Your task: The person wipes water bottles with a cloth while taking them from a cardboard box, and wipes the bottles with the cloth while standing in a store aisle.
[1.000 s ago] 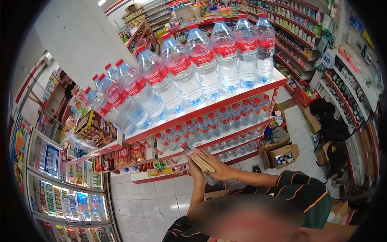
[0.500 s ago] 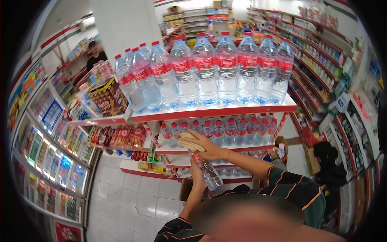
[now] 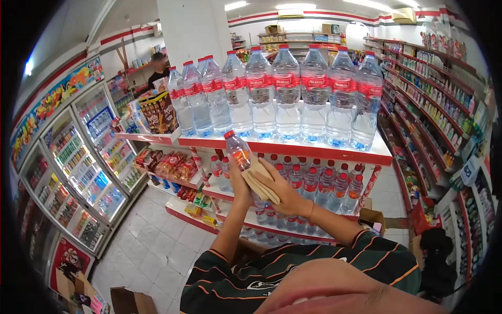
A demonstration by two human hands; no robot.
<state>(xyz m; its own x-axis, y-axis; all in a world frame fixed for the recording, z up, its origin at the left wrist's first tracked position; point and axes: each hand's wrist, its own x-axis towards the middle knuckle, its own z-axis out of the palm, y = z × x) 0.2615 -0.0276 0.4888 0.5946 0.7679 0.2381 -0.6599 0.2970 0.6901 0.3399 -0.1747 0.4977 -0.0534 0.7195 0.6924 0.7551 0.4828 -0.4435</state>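
A small water bottle (image 3: 240,150) with a red cap and red label tilts up and to the left in front of the shelf. My left hand (image 3: 239,184) is wrapped around its left side. My right hand (image 3: 287,194) presses a folded cream cloth (image 3: 262,183) against the right side of the bottle's lower body. Cloth and hands cover much of that lower part. Large water bottles (image 3: 286,99) with red labels stand in a row on the top shelf (image 3: 308,148). Smaller bottles (image 3: 325,186) of the same look fill the shelf below.
Glass-door fridges (image 3: 73,157) line the left side. Snack packs (image 3: 178,166) lie on shelves left of the bottles. Tall stocked shelves (image 3: 423,99) run along the right. A person (image 3: 158,72) stands at the back left. Open cardboard boxes (image 3: 130,301) sit on the floor.
My hands have lifted the bottle, and its capped top now points up and left. The cloth has gone from the bottle's top to its lower body. My view has tilted up.
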